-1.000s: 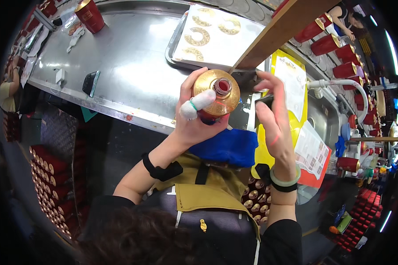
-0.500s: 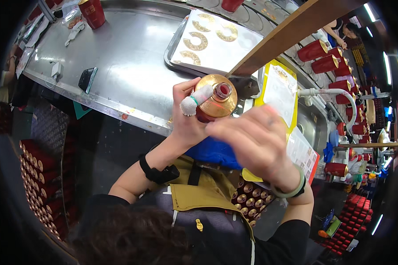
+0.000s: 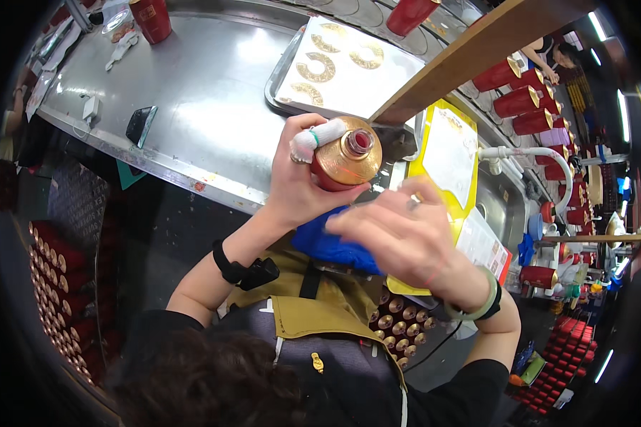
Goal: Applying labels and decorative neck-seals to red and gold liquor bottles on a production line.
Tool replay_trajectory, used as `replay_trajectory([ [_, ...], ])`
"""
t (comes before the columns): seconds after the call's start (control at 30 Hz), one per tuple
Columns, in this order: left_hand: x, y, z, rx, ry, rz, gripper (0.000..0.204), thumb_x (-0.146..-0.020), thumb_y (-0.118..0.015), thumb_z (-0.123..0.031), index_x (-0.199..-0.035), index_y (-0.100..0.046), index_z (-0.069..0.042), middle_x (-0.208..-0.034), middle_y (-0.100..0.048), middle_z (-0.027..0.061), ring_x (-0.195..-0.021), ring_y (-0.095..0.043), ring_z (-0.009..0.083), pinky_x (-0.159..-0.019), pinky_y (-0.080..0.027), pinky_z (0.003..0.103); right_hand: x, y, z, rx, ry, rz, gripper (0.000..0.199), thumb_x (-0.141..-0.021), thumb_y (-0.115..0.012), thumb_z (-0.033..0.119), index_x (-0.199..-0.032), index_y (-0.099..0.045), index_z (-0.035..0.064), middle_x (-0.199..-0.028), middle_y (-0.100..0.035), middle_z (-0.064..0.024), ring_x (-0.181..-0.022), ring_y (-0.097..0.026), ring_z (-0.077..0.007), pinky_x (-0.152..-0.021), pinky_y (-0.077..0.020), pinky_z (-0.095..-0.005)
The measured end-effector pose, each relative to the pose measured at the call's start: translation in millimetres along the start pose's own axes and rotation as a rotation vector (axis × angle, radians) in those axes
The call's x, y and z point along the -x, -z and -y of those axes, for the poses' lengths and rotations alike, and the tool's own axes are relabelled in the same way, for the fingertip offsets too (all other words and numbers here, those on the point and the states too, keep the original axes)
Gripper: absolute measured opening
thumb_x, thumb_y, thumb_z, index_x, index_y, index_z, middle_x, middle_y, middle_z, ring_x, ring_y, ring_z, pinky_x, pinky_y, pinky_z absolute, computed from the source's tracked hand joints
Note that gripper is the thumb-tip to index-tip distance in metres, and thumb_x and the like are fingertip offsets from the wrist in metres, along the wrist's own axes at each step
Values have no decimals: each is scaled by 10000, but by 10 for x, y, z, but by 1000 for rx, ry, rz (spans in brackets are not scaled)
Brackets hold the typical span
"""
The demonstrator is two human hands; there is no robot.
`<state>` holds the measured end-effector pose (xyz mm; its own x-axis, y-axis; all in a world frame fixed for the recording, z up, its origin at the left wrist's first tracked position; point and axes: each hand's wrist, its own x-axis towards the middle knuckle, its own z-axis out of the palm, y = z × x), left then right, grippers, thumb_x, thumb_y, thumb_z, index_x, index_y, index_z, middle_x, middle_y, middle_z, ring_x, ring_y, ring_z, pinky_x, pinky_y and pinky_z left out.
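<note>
Two hands up over the apron: the right hand [image 3: 399,235] hovers loose, fingers half curled, holding nothing, just below and beside the bottle [image 3: 345,155]. That bottle sits in the left hand [image 3: 299,181], fingers wrapped round its side, a bandaged finger [image 3: 319,136] lying across the top edge. It's a round golden-orange bottle with a red mouth facing up, raised over the edge of the steel table [image 3: 192,99]. Left wrist bent upward, forearm rising from below. Farther back, a tray [image 3: 281,71] holds golden rings.
</note>
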<state>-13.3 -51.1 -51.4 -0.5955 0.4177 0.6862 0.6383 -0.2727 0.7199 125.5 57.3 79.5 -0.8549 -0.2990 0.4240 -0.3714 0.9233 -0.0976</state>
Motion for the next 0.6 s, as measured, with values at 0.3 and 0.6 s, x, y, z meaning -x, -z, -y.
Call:
replay_trajectory([
  [0.3, 159, -29, 134, -44, -59, 105, 791, -722, -931, -186, -1406, -538, -128, -1529, -380, 224, -1360, -455, 415, -1093, -454, 463, -11, 205, -119, -46, -112, -74, 208, -746, -780, 96, -948, -752, 135, -874, -733, 20, -722, -629, -150, -718, -435, -325],
  [0.6, 156, -92, 51, -60, 64, 69, 709, -704, -929, -165, -1310, -574, -72, -1424, -437, 195, -1307, -501, 390, -1060, -476, 428, -95, 195, -300, 164, -124, -283, 295, -729, -766, 16, -1012, -756, 98, -900, -739, -5, -753, -626, -183, -746, -430, -337],
])
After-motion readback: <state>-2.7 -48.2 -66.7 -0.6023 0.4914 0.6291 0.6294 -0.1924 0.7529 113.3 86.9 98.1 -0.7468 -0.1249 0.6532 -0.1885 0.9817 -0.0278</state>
